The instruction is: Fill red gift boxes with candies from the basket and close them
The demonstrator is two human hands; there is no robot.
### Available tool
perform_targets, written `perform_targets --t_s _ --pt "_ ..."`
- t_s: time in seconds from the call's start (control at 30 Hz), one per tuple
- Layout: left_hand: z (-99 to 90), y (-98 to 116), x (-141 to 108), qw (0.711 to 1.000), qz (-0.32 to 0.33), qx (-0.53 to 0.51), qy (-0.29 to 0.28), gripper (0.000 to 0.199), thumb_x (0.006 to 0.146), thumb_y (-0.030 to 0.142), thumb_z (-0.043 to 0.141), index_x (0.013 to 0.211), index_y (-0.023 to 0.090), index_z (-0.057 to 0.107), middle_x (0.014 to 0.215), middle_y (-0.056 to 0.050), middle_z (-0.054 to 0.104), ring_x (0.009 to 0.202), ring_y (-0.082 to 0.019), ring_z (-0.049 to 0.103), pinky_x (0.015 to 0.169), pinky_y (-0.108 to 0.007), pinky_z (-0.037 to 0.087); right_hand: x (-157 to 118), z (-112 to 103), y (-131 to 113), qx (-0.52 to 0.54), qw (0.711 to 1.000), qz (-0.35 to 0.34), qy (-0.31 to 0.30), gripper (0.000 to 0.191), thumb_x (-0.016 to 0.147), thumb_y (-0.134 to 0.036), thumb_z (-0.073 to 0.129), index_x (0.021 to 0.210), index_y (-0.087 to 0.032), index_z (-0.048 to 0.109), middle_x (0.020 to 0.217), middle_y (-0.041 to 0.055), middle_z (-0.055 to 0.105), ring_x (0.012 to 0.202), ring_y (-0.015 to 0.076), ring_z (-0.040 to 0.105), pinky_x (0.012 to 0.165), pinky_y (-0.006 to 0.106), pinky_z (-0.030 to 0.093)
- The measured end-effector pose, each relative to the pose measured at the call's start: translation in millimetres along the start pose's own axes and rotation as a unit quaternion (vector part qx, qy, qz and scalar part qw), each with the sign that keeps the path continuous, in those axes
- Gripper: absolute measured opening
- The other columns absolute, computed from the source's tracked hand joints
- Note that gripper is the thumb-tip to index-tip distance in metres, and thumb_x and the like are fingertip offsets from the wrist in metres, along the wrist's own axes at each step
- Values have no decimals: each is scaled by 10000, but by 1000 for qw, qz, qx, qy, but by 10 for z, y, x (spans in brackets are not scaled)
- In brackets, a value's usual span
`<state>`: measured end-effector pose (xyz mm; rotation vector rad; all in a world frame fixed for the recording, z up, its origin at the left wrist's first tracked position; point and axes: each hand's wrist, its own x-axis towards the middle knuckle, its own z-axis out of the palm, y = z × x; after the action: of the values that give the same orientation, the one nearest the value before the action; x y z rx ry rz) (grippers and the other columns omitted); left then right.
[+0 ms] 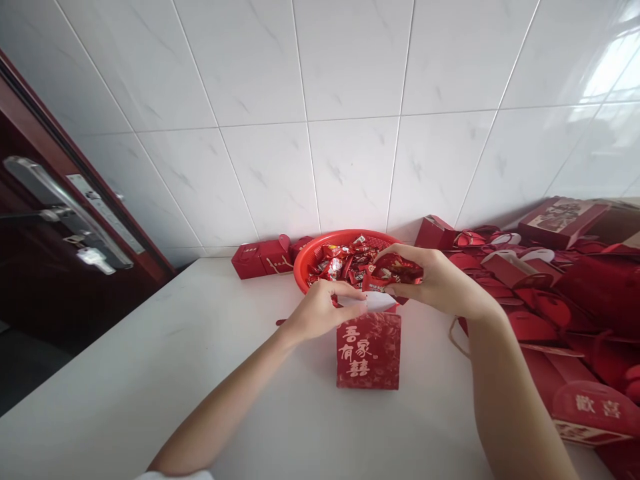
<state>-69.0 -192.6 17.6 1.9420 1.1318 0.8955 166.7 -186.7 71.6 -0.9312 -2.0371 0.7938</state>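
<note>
A red gift box (369,352) with pale Chinese characters stands upright on the white table, its top open. My left hand (320,308) is closed on the box's top flap (379,301), whose white inner side shows. Just above the opening, my right hand (434,279) grips shiny red wrapped candy (399,269); whether it is one piece or more I cannot tell. Behind both hands sits a red plastic basket (301,270) with many wrapped candies (340,261) in it. The inside of the box is hidden from me.
A large pile of red gift boxes (537,300) covers the table's right side. Another red box (257,259) lies left of the basket, against the tiled wall (260,173). A dark red door (40,267) with a metal handle stands at the left beyond the table edge.
</note>
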Motion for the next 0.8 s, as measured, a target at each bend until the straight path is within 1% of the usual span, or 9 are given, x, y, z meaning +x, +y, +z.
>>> perform_targets --t_s 0.1,0.17,0.2,0.3,0.4,0.47,0.53,0.67,0.8 --pt "-5 60 -29 998 15 0 -57 395 721 395 852 1074 227 794 1116 -79 760 1100 -284 675 894 -337 553 -38 -22 -40 -25 1000 -2 -7 312 751 -201 723 1058 -255 739 860 10 757 691 190 673 608 282 552" --pt "-7 106 -65 996 18 7 -92 492 693 406 873 1144 237 774 1166 -86 735 1137 -295 656 875 -334 563 -65 -35 -62 -42 999 5 -27 316 753 -196 710 1062 -260 736 860 13 756 675 194 670 595 288 541" --pt "-6 124 -83 994 13 10 -104 528 695 416 872 1182 246 759 1188 -86 721 1116 -289 663 851 -328 569 -77 -39 -69 -54 998 9 -40 324 751 -194 708 1067 -261 732 850 14 755 665 196 669 587 288 533" --pt "10 142 -119 994 -10 2 -113 622 704 429 867 1286 286 702 1272 -79 678 1009 -243 691 798 -312 583 -99 -37 -69 -101 992 14 -71 355 745 -181 697 1090 -259 717 791 7 746 625 189 651 560 276 498" --pt "27 109 -128 995 -22 -10 -99 702 679 430 885 1334 305 665 1375 -85 629 1060 -255 682 814 -323 593 -103 -26 -57 -133 987 7 -87 359 752 -171 673 1098 -259 705 773 -1 744 591 171 627 537 260 459" --pt "32 84 -129 996 -21 -15 -90 693 667 429 892 1313 296 681 1385 -95 628 1145 -292 653 819 -336 596 -102 -26 -58 -135 986 2 -95 347 752 -171 670 1084 -261 706 756 -9 739 572 162 613 526 253 442" --pt "31 73 -128 996 -12 -20 -88 648 665 419 895 1271 285 711 1369 -101 641 1178 -308 634 819 -344 596 -104 -32 -71 -129 987 3 -98 331 760 -176 669 1078 -261 709 735 -14 731 564 159 606 526 251 439" --pt "21 98 -122 996 -11 -12 -89 583 671 400 890 1218 265 741 1287 -100 673 1082 -278 655 773 -322 582 -107 -29 -104 -109 988 -3 -109 343 815 -187 644 1144 -263 700 759 -12 735 593 159 630 554 248 468" --pt "15 130 -105 994 -5 -17 -107 434 710 409 859 1102 247 765 1079 -46 718 943 -225 659 711 -289 535 -79 49 -106 -82 982 -44 -163 372 856 -152 602 1186 -280 717 934 -7 773 705 155 682 642 243 510"
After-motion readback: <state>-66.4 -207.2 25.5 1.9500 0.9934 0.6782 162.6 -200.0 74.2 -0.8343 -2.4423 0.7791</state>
